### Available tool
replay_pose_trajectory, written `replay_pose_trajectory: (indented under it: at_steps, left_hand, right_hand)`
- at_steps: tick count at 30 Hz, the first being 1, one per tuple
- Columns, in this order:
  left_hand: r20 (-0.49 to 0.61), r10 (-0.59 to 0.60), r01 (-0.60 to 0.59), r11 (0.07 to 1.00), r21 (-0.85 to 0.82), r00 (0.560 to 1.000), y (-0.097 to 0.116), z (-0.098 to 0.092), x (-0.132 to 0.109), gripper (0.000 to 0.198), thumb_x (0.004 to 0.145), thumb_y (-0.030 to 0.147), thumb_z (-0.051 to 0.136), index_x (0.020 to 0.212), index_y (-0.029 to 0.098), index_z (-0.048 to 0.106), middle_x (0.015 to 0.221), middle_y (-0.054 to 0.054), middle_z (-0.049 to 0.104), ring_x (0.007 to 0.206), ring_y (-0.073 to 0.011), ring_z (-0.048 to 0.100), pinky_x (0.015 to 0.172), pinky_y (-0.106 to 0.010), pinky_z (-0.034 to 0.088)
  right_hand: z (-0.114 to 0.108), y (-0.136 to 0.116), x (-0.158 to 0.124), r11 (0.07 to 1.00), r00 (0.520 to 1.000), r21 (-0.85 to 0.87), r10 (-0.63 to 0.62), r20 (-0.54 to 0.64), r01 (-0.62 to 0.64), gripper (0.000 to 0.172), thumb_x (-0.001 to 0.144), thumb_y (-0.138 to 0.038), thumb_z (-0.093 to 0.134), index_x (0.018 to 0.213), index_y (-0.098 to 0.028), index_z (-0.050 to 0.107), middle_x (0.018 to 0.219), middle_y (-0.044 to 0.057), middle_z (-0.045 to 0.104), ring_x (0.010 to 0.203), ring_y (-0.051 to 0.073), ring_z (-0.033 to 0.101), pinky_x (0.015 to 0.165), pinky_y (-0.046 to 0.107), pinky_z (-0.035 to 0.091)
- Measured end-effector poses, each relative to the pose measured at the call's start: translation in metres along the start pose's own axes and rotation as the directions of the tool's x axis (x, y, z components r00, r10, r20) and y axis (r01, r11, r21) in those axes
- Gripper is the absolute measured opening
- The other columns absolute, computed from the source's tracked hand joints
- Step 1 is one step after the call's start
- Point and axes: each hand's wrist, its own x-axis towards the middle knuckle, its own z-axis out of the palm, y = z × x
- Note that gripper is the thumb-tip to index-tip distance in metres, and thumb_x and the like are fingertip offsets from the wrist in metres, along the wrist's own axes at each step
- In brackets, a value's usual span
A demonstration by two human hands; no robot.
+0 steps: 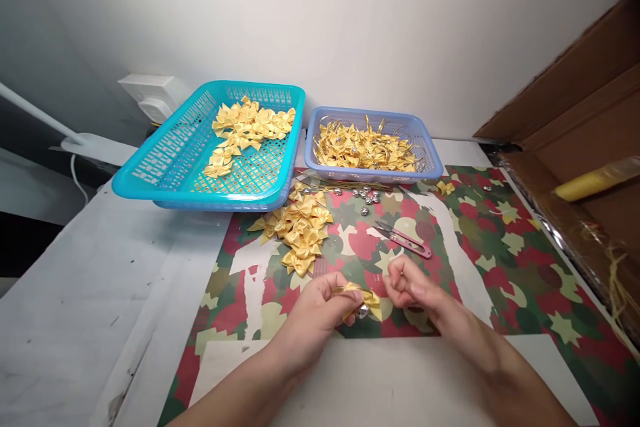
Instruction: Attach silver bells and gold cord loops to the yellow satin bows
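My left hand (320, 310) is closed around a small yellow ribbon bow (361, 297) with a silver bell (363, 311) hanging at it, held just above the patterned mat (500, 260). My right hand (407, 287) is pinched shut beside it, fingertips close to the bow's right end; what it pinches is too thin to make out. A loose pile of yellow bows (300, 227) lies on the mat just beyond my left hand. Pink thread snips (406, 239) lie above my right hand.
A teal basket (170, 167) with bows and a lilac basket (430, 147) with finished bows stand at the back. Loose silver bells (366, 195) lie between them and the snips. A cardboard box (590, 147) stands to the right, and a wall socket (150, 97) sits behind.
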Motion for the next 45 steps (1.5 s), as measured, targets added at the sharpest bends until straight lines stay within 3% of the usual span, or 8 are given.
replay_pose_trajectory:
  at_steps: [3, 5, 13, 16, 22, 35, 41, 45]
  left_hand:
    - [0.007, 0.008, -0.008, 1.000, 0.010, 1.000, 0.001, 0.001, 0.000, 0.027, 0.073, 0.028, 0.067, 0.063, 0.018, 0.045, 0.063, 0.003, 0.054, 0.059, -0.0089, 0.044, 0.058, -0.023, 0.029]
    - [-0.002, 0.005, -0.005, 1.000, 0.023, 1.000, 0.002, 0.001, 0.001, 0.026, 0.073, 0.028, 0.067, 0.063, 0.018, 0.045, 0.065, 0.003, 0.054, 0.059, -0.0088, 0.044, 0.057, -0.023, 0.028]
    - [-0.020, 0.025, -0.025, 1.000, -0.006, 0.999, 0.002, 0.002, 0.000, 0.026, 0.072, 0.029, 0.067, 0.062, 0.018, 0.046, 0.058, 0.004, 0.053, 0.057, -0.0089, 0.044, 0.055, -0.022, 0.029]
    - [-0.077, 0.055, -0.055, 0.998, -0.006, 0.996, 0.002, 0.004, 0.000, 0.027, 0.070, 0.031, 0.069, 0.062, 0.019, 0.046, 0.054, 0.006, 0.051, 0.052, -0.0084, 0.042, 0.052, -0.021, 0.029]
    - [-0.129, 0.141, -0.143, 0.990, -0.010, 0.982, 0.005, 0.007, 0.000, 0.028, 0.066, 0.030, 0.073, 0.061, 0.018, 0.049, 0.059, 0.005, 0.056, 0.054, -0.0087, 0.046, 0.054, -0.021, 0.034]
    - [-0.164, 0.167, -0.172, 0.985, -0.019, 0.972, 0.006, 0.007, -0.001, 0.032, 0.066, 0.033, 0.077, 0.060, 0.018, 0.050, 0.060, 0.004, 0.057, 0.055, -0.0090, 0.048, 0.056, -0.021, 0.039]
    - [-0.167, 0.156, -0.163, 0.986, -0.033, 0.974, 0.006, 0.007, 0.000, 0.030, 0.065, 0.030, 0.077, 0.060, 0.018, 0.051, 0.061, 0.004, 0.058, 0.056, -0.0088, 0.049, 0.056, -0.020, 0.039]
    - [-0.164, 0.155, -0.163, 0.986, -0.037, 0.974, 0.007, 0.008, 0.000, 0.031, 0.066, 0.032, 0.077, 0.059, 0.018, 0.050, 0.060, 0.004, 0.058, 0.054, -0.0083, 0.048, 0.054, -0.020, 0.039]
  right_hand:
    - [0.005, -0.008, -0.005, 0.957, 0.999, -0.288, -0.029, 0.029, 0.036, 0.030, 0.100, -0.044, 0.027, 0.081, -0.023, 0.036, 0.075, -0.001, 0.038, 0.066, 0.015, 0.031, 0.059, 0.026, 0.033]
    - [0.006, -0.013, -0.005, 0.929, 0.999, -0.369, -0.022, 0.035, 0.033, 0.029, 0.102, -0.038, 0.028, 0.081, -0.022, 0.039, 0.076, -0.001, 0.041, 0.068, 0.015, 0.035, 0.061, 0.026, 0.036]
    - [0.001, -0.009, -0.002, 0.980, 0.984, -0.087, -0.179, 0.016, 0.180, 0.022, 0.097, -0.030, 0.049, 0.102, -0.021, 0.069, 0.079, 0.003, 0.062, 0.072, 0.013, 0.060, 0.065, 0.024, 0.050]
    - [0.006, -0.007, -0.001, 0.966, 0.975, -0.159, -0.215, -0.052, 0.204, 0.018, 0.093, -0.023, 0.056, 0.097, -0.021, 0.073, 0.081, 0.005, 0.070, 0.074, 0.015, 0.066, 0.067, 0.024, 0.053]
    - [0.020, -0.006, 0.001, 0.814, 0.898, -0.498, -0.417, -0.139, 0.300, 0.017, 0.092, -0.015, 0.053, 0.089, -0.020, 0.070, 0.078, 0.003, 0.071, 0.069, 0.014, 0.065, 0.061, 0.023, 0.051]
    - [0.025, 0.001, 0.004, 0.600, 0.736, -0.680, -0.664, -0.129, 0.422, 0.024, 0.089, -0.005, 0.050, 0.102, -0.020, 0.065, 0.084, 0.006, 0.071, 0.075, 0.018, 0.068, 0.064, 0.027, 0.055]
    - [0.024, 0.002, 0.003, 0.656, 0.762, -0.636, -0.627, -0.161, 0.406, 0.022, 0.089, -0.005, 0.052, 0.098, -0.021, 0.065, 0.079, 0.004, 0.070, 0.070, 0.016, 0.066, 0.060, 0.025, 0.053]
    - [0.025, 0.001, 0.003, 0.642, 0.755, -0.646, -0.638, -0.153, 0.412, 0.022, 0.089, -0.005, 0.052, 0.098, -0.020, 0.065, 0.079, 0.004, 0.070, 0.070, 0.016, 0.066, 0.060, 0.025, 0.053]
